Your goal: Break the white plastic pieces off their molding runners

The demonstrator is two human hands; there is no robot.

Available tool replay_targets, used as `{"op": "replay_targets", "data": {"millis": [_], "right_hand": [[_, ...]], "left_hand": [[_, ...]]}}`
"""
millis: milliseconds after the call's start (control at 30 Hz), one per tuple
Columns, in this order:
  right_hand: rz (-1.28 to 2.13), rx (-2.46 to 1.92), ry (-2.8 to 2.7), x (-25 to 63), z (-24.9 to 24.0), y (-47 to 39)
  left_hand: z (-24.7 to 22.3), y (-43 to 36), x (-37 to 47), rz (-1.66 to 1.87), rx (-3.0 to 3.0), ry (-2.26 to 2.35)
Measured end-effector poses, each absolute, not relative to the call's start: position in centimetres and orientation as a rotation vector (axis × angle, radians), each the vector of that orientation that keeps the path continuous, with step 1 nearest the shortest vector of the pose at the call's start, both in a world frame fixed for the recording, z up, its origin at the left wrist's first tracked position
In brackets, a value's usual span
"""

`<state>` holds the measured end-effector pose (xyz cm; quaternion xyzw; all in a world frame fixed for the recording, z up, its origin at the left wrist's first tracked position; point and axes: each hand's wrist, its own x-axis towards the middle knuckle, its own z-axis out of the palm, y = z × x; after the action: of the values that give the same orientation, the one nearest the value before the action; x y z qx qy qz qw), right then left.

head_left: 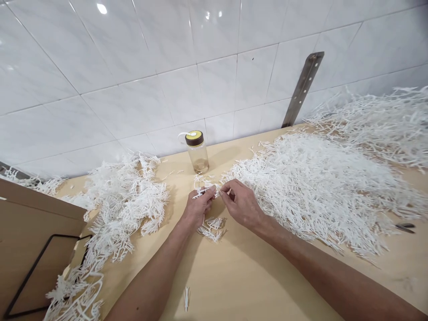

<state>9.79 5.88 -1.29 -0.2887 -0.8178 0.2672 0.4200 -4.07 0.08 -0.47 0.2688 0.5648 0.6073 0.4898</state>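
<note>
My left hand (199, 204) is closed on a white branched strand (199, 192) near the middle of the table. Just to its right, my right hand (239, 200) pinches at the end of the same white piece, thumb and forefinger together. More white branching bits (212, 228) hang or lie below my left hand. A clear bottle (198, 156) with a black and yellow lid stands behind my hands. To the right spreads a large heap of white strands (321, 187), and a smaller heap (123, 200) lies to the left.
A cardboard box (36, 236) and a black wire frame (31, 272) are at the left. A metal strip (303, 89) leans on the tiled wall. Dark scissors or tweezers (405, 228) lie far right. One small white piece (186, 298) lies near the front of the table (254, 285).
</note>
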Motion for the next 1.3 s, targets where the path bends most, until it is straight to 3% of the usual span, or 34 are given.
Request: {"op": "replay_targets", "data": {"millis": [233,733,1100,1300], "right_hand": [[0.481,-0.527,-2.060,10.1,-1.2,5.7],[0.631,-0.730,-2.193,10.2,-1.8,6.8],[0.333,-0.700,-2.276,9.9,-2.0,5.8],[0.371,-0.894,-2.349,9.4,-2.2,5.3]], "left_hand": [[-0.5,0.1,-4.0,1.487,0.640,1.455],[-0.2,-0.1,-3.8,1.369,0.686,1.517],[0.1,-0.3,-3.4,1.378,0.699,1.552],[-1.1,-0.2,-3.3,1.443,0.993,1.764]]}}
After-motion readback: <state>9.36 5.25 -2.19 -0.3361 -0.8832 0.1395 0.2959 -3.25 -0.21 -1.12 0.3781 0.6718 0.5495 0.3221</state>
